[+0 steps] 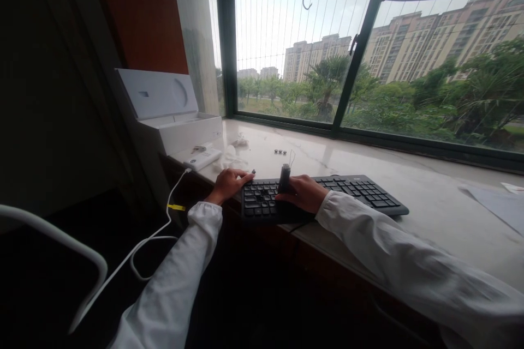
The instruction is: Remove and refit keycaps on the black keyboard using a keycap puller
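A black keyboard (pixel 352 191) lies on a pale marble sill (pixel 429 196) below the window. My left hand (pixel 229 184) rests at the keyboard's left end, fingers bent, fingertips touching its corner near a small loose dark piece (pixel 253 172). My right hand (pixel 301 193) lies over the left half of the keys and is closed around a small dark upright tool with a wire loop at its top (pixel 284 174).
An open white box (pixel 172 114) stands at the sill's left end. A white device (pixel 202 157) with a white cable (pixel 164 218) lies beside it, with crumpled white bits (pixel 233 157). Three small dark pieces (pixel 280 151) sit behind the keyboard. Paper (pixel 495 204) lies far right.
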The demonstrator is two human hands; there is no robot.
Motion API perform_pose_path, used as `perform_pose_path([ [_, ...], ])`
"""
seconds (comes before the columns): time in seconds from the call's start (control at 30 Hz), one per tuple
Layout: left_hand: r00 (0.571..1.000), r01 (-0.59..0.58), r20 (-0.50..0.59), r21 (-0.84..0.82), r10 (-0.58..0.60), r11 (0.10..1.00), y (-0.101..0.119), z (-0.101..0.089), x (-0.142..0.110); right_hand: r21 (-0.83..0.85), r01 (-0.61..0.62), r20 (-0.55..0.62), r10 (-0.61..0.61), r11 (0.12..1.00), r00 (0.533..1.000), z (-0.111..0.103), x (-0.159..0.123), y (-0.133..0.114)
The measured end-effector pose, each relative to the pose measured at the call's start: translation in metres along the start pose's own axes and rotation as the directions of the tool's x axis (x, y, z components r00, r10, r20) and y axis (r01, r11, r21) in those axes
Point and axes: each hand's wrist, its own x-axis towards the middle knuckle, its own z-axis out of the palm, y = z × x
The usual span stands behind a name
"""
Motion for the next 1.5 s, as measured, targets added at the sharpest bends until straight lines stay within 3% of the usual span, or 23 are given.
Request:
perform_pose_path([
  [0.43, 1.0, -0.026, 0.013, -0.015, 0.026, 1.0, 0.017, -0.009, -0.006, 0.086, -0.076, -0.009, 0.077, 0.993, 0.997, 0.001, 0.0, 0.005],
  [0.73, 0.996, -0.034, -0.081, 0.004, 0.034, 0.999, 0.051, -0.028, -0.04, 0.061, -0.036, 0.026, 0.034, 0.997, 0.999, -0.003, 0.001, 0.001],
  [0.83, 0.991, -0.132, 0.026, 0.022, 0.132, 0.991, 0.066, -0.035, -0.051, 0.068, -0.026, 0.032, 0.024, 0.997, 0.999, -0.004, 0.0, 0.0],
  [0.93, 0.944, -0.268, 0.228, 0.103, 0.239, 0.958, 0.079, -0.036, -0.055, 0.074, -0.012, 0.018, 0.011, 0.997, 1.0, -0.003, 0.001, 0.001],
  [1.03, 0.877, -0.344, 0.418, 0.198, 0.239, 0.918, 0.084, -0.031, -0.052, 0.067, -0.008, 0.016, 0.007, 0.998, 1.0, -0.001, 0.003, 0.004],
  [1.13, 0.829, -0.359, 0.532, 0.27, 0.172, 0.893, 0.083, -0.026, -0.045, 0.036, 0.002, 0.029, -0.003, 0.999, 1.0, -0.001, 0.006, 0.005],
  [1.27, 0.8, -0.327, 0.592, 0.289, 0.1, 0.899, 0.078, -0.022, -0.038, 0.016, 0.03, 0.075, -0.032, 0.999, 0.997, -0.004, 0.01, 0.004],
  [1.5, 0.827, -0.344, 0.542, 0.279, 0.148, 0.897, 0.077, -0.022, -0.041, -0.018, 0.04, 0.097, -0.038, 0.999, 0.995, -0.005, 0.01, 0.003],
])
